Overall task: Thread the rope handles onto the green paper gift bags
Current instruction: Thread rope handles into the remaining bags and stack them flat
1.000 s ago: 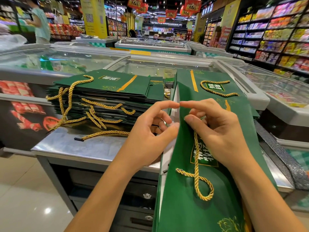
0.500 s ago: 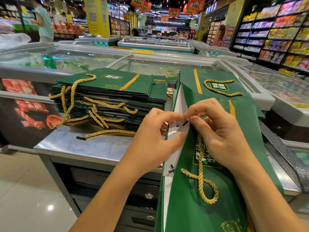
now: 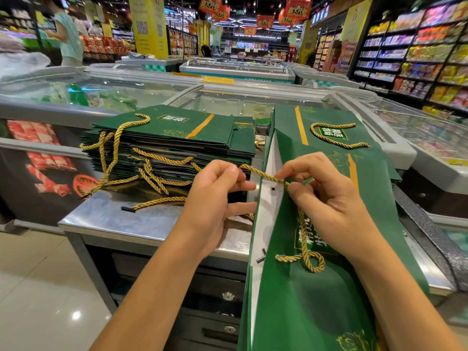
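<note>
The left hand (image 3: 217, 198) pinches a gold rope (image 3: 260, 174) between thumb and forefinger, its other fingers curled loosely beneath. The right hand (image 3: 326, 198) pinches the same rope at the edge of a green bag (image 3: 316, 300), thumb and forefinger closed on it, the remaining fingers bent over the bag's printed face. Between the two hands the rope runs in a nearly straight line across the bag's open mouth. From the right fingertips it carries on down the front of the bag, under the palm, and ends in a small loop near the lower edge of the printed label. The bag lies flat and lengthwise on a steel counter (image 3: 126, 224), its near end overhanging the counter towards the person. Its white lining (image 3: 268, 219) shows, with a punched hole (image 3: 273, 189) just below the rope. Beyond the hands a second rope handle (image 3: 334, 138) lies curved on green bag paper. To the left, a stack of green bags (image 3: 164, 138) sits on the counter, gold handles hanging from its side. A loose rope (image 3: 157, 202) with a black tip lies in front of it. Glass-topped chest freezers (image 3: 228, 97) stand behind, stocked shelves (image 3: 417, 59) line the right, and a person (image 3: 67, 34) stands far left.
</note>
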